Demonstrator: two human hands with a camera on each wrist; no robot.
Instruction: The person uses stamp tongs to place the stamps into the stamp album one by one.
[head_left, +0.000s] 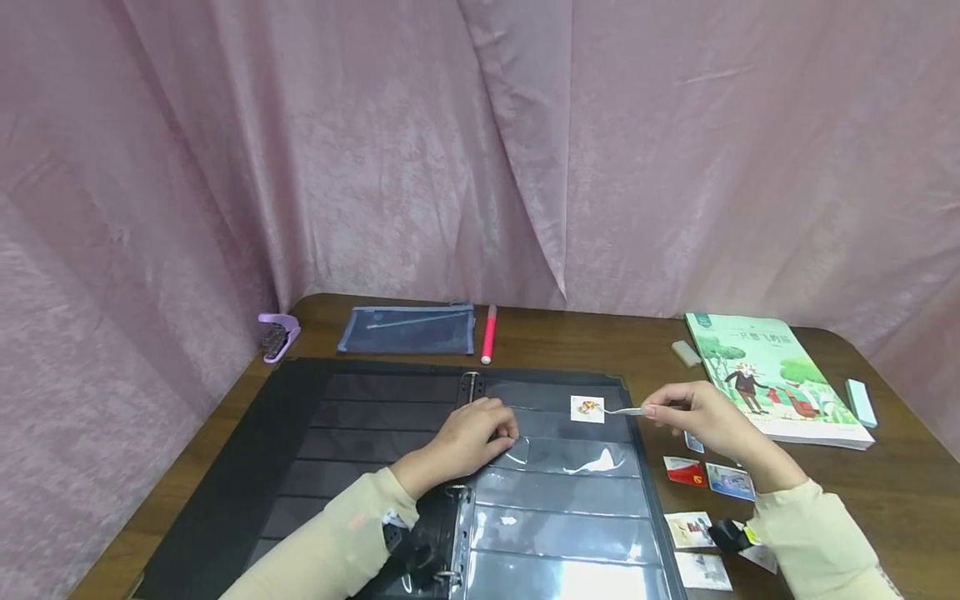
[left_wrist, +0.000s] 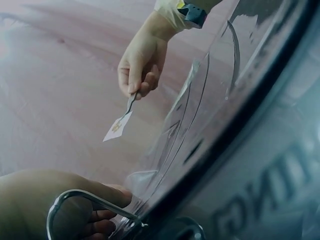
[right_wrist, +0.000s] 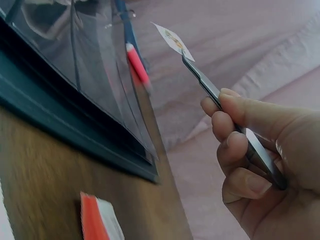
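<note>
My right hand (head_left: 693, 412) holds a pair of metal tweezers (right_wrist: 202, 80) between thumb and fingers. Gripped in the tweezer tips is a small white stamp (head_left: 587, 409) with an orange-brown picture, held up over the upper right part of an open black ring album (head_left: 217, 492). My left hand (head_left: 472, 433) lies by the album's rings, its fingers bent and its thumb and fingertip pinching the edge of a clear pocket (head_left: 551, 457) on the right-hand page. The film bulges near those fingertips. In the left wrist view, a metal ring (left_wrist: 75, 192) crosses in front of the left hand.
Several stamps or cards, among them a red one (head_left: 684, 471), lie right of the album. Beyond are a green picture book (head_left: 780, 375), an eraser (head_left: 686, 353) and a pale box (head_left: 861, 403). Behind the album sit a blue pouch (head_left: 408, 330), a pink marker (head_left: 489, 333) and a purple clip (head_left: 280, 337).
</note>
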